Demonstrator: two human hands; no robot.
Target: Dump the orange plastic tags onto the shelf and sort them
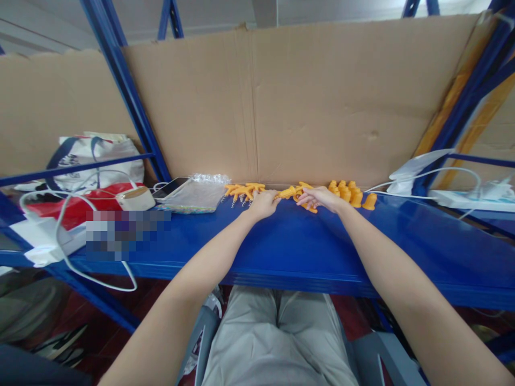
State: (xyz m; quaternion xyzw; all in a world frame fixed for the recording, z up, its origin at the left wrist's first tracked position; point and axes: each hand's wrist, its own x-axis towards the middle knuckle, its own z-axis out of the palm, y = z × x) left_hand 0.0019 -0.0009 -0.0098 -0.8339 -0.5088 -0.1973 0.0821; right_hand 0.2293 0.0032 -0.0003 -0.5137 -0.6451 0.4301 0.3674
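My left hand point(264, 205) has its fingers closed on an orange plastic piece point(286, 193) that points to the right. To its left lies a pile of orange branching pieces point(243, 190) with small metal chains hanging from them. My right hand point(322, 198) is over more orange pieces point(309, 208), its fingers apart and reaching left; some of those pieces are partly covered by it. Just right of that hand, several orange bell-shaped caps point(355, 197) stand in a group, with one cap point(369, 201) slightly apart.
The blue shelf point(298, 252) is backed by a cardboard sheet point(322, 102). On the left are a clear plastic bag point(193, 195), a phone point(174, 187), a white charger point(135, 198), cables and a cloth bag point(100, 155). A power strip point(470, 199) lies at right.
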